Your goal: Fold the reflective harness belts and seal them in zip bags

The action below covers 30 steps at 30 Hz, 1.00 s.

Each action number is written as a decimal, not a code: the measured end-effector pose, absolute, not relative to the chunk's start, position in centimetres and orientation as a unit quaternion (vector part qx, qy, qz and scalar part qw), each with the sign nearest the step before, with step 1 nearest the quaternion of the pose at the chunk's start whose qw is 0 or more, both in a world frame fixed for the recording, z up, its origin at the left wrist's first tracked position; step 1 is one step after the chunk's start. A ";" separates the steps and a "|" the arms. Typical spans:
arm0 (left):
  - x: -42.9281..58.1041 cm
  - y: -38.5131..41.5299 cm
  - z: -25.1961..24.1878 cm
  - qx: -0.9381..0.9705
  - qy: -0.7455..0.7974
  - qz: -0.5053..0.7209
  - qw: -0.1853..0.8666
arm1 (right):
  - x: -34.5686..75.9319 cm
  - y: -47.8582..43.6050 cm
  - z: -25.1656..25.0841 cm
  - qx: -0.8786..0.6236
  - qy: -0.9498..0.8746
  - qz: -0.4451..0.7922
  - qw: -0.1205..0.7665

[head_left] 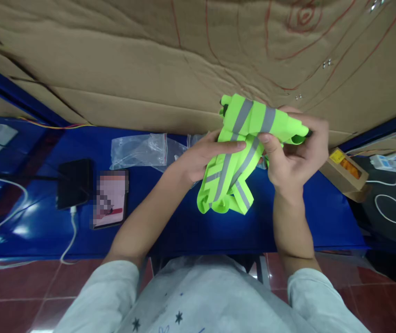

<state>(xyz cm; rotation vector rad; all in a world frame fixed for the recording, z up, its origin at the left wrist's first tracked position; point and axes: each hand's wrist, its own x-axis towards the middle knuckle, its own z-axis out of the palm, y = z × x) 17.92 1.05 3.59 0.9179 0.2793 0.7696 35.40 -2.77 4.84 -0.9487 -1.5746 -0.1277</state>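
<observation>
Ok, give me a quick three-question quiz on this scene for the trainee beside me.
1. True or false: the left hand and right hand both hold the high-visibility vest.
2. The clear plastic bag lies: A) on the blue table, B) on the floor, C) in the person's lap.
3. Fill in: the white cable plugs into the black ____.

Key: 1 true; 2 A; 3 phone.

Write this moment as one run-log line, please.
left hand: holds folded neon reflective vest | right hand: pinches same vest | below: blue table | nearby: clear plastic bag, black phone
</observation>
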 end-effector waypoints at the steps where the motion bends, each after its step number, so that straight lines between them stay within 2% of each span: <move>1: 17.8 1.1 3.8 0.418 0.114 0.340 0.834 | 35.9 -2.6 4.7 -0.402 -0.697 -0.069 0.590; 4: 17.3 1.0 4.5 0.375 0.091 0.299 0.873 | 37.4 -2.4 4.7 -0.412 -0.737 -0.080 0.530; 9: 17.1 0.6 5.6 0.341 0.180 0.332 0.861 | 37.7 -3.3 5.5 -0.375 -0.820 -0.095 0.422; 16: 16.1 1.7 4.6 0.348 0.241 0.361 0.830 | 37.5 -3.8 6.7 -0.346 -0.884 0.066 0.309; 21: 16.2 2.0 3.7 0.414 0.225 0.334 0.816 | 39.3 -2.2 6.0 -0.374 -0.794 0.208 0.432; 23: 16.6 1.7 3.6 0.438 0.212 0.337 0.806 | 39.0 -1.8 5.4 -0.409 -0.766 0.239 0.435; 26: 17.2 1.3 3.7 0.425 0.222 0.360 0.800 | 37.8 -1.6 4.7 -0.448 -0.740 0.235 0.443; 30: 18.1 0.8 3.8 0.383 0.217 0.383 0.812 | 37.4 -1.4 4.3 -0.471 -0.715 0.168 0.488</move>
